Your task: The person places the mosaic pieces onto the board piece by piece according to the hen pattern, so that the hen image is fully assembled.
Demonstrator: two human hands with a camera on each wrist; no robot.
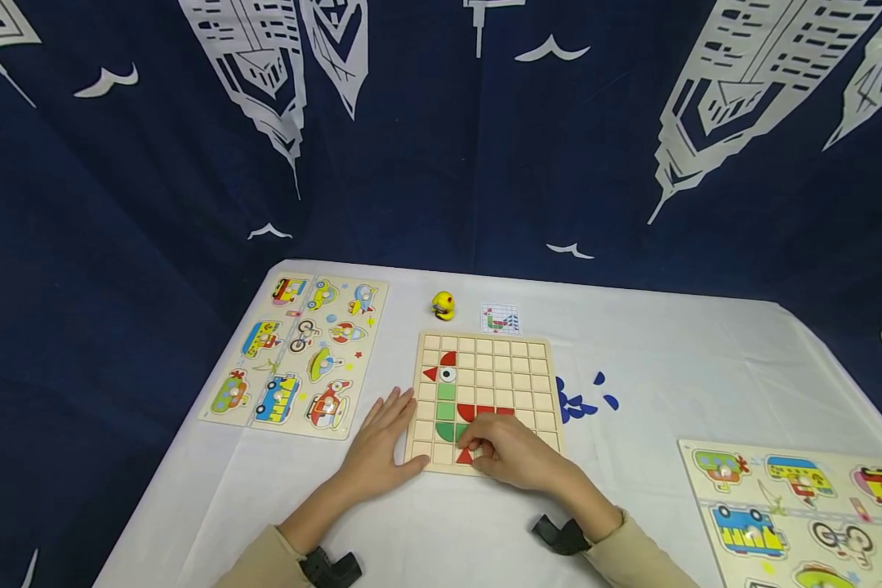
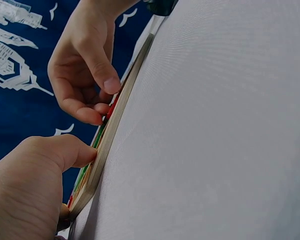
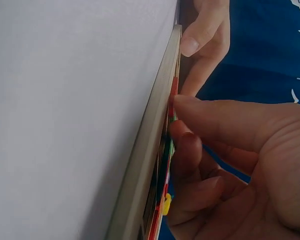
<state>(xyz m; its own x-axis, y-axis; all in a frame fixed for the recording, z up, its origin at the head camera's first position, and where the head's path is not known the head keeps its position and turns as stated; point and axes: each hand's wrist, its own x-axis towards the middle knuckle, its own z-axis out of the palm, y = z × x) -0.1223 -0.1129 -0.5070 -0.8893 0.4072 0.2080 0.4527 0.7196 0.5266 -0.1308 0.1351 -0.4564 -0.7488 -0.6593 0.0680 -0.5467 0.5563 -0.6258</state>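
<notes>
The right hand (image 1: 510, 451) pinches a red triangle tile (image 1: 465, 457) at the near edge of the wooden grid board (image 1: 485, 359) on the bench; the left hand (image 1: 382, 445) lies flat, its grip holding nothing, bracing the board's left edge. Risk — a tilted tile could jam on the cell ridges, or nudge the green pieces (image 1: 446, 408) beside it.

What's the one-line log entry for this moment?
left hand: steadies grid board edge | right hand: presses red triangle into bottom row
</notes>
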